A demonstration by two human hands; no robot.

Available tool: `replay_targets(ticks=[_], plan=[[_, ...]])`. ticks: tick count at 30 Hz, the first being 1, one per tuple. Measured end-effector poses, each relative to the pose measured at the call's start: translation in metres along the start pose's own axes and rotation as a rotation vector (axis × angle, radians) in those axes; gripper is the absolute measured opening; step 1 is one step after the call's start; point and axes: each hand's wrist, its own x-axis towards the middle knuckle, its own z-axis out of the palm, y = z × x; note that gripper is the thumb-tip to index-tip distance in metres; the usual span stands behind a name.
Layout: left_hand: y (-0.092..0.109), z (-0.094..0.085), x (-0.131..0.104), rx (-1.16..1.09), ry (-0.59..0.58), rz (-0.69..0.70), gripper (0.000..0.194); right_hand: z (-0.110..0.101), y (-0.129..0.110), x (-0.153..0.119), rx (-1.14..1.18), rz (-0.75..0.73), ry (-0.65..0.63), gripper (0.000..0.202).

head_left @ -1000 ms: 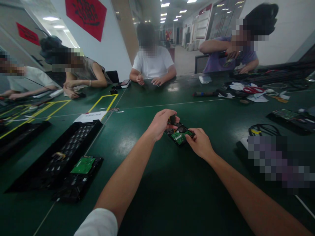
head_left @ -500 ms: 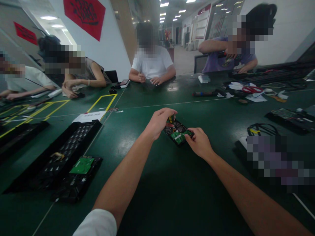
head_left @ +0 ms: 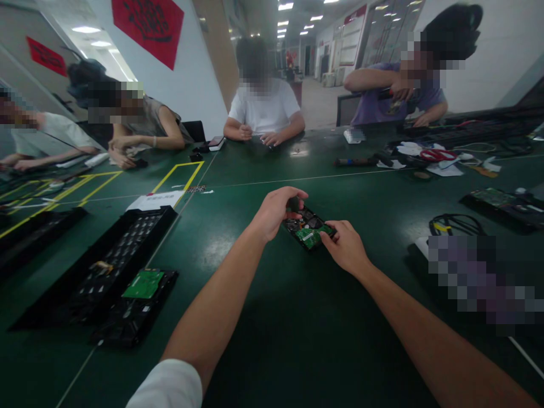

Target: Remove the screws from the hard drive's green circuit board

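Note:
A hard drive (head_left: 312,233) with a black body and a green circuit board lies on the green table in front of me. My right hand (head_left: 346,243) grips its right edge, thumb on top and fingers along the side. Over the drive's far left corner, my left hand (head_left: 278,212) is curled. Something small and dark sits between the left thumb and fingers; its kind is unclear, and the fingers partly hide it. A second hard drive (head_left: 142,286), also with a green board, lies to the left beside a long black tray (head_left: 55,306).
Behind the tray lies a white paper label (head_left: 157,199). To the right are a coiled black cable (head_left: 457,224), a blurred-out object and another circuit-board device (head_left: 501,205). A dark cylindrical tool (head_left: 355,162) lies farther back. Several people sit across the table.
Between my left thumb and fingers, the yellow on the small thing no longer shows; it now looks dark. My right hand stays on the hard drive. The view shifts slightly.

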Motion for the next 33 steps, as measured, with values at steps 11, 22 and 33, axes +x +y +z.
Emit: replay_targets(ticks=[11,22,33], plan=[[-0.0004,0.0033,-0.0016,-0.075,0.007,-0.009,0.016,0.0027,0.0027,0.0008,0.007,-0.008,0.009,0.039],[-0.0019,0.0016,-0.0002,-0.133,-0.029,-0.055,0.024,-0.0005,-0.0019,0.0005,-0.004,0.002,0.012,0.040],[0.0004,-0.0018,-0.0007,-0.018,0.008,0.003,0.021,-0.0002,-0.0023,0.0002,0.001,0.008,0.003,0.038]])
